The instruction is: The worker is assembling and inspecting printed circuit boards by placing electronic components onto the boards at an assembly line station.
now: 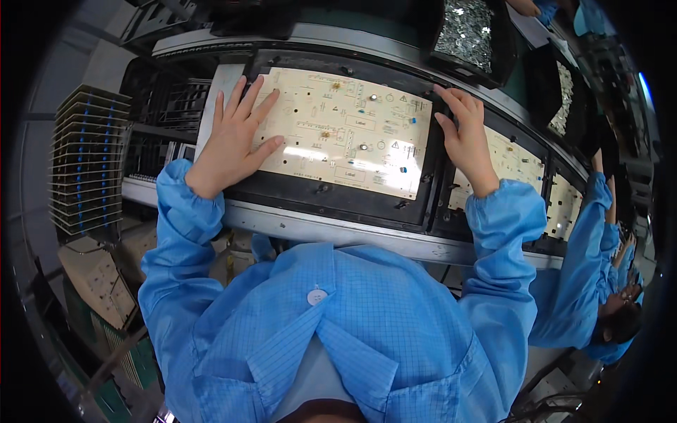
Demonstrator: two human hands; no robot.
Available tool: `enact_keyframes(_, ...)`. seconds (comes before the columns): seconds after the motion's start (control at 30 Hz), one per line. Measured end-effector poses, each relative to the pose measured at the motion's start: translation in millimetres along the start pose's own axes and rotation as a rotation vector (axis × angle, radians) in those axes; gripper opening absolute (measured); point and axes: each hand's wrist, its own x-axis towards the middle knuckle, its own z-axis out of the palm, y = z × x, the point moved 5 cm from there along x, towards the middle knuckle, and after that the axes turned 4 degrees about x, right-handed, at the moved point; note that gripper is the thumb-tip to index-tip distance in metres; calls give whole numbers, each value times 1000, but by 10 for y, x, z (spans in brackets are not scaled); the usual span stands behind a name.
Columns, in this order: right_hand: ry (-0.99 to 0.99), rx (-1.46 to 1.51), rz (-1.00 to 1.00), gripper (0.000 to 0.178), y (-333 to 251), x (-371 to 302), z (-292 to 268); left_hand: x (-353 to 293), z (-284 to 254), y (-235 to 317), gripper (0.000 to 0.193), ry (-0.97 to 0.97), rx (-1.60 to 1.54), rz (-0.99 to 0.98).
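Note:
A cream-coloured circuit board point(317, 151) with a few small components lies flat in a black tray-like fixture point(367, 201) in front of me. My left hand point(240, 137) rests with spread fingers over the board's left end, its fingertips on the board and at its edge. Beyond the board's right end, my right hand point(465, 134) is over the fixture's right side, fingers stretched out and thumb apart. Nothing shows in either hand. Part of a second circuit board point(518, 158), in another black fixture, is hidden behind my right hand and sleeve.
A metal rail point(338, 225) runs along the near side of the fixtures. At left stands a tall stack of boards point(88, 162). Bins of small shiny parts point(463, 35) and pale parts point(562, 99) sit at the back right. Co-workers in blue point(582, 261) are along the line at right.

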Motion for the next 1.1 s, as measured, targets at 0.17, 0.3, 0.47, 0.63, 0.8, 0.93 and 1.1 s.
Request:
enact_keyframes(0.17,-226,-206,-179,45,-393,-351,37,58,32,93,70,-80,14,34)
enact_keyframes(0.3,-213,-397,-260,40,-483,-499,109,104,52,114,66,-45,-32,89)
enact_keyframes(0.47,5,-340,-162,21,-217,70,-150,573,-181,-305,32,191,-149,25)
enact_keyframes(0.63,-7,-286,-240,17,164,340,14,1064,58,-504,21,189,-262,-45)
enact_keyframes(0.8,-87,-325,-82,15,141,438,36,1091,154,-606,17,226,-301,-95)
enact_keyframes(0.93,-79,-416,125,20,130,420,220,1065,96,-637,13,200,-348,6)
enact_keyframes(1.1,-64,-316,87,20,73,324,125,976,114,-721,16,152,-295,192)
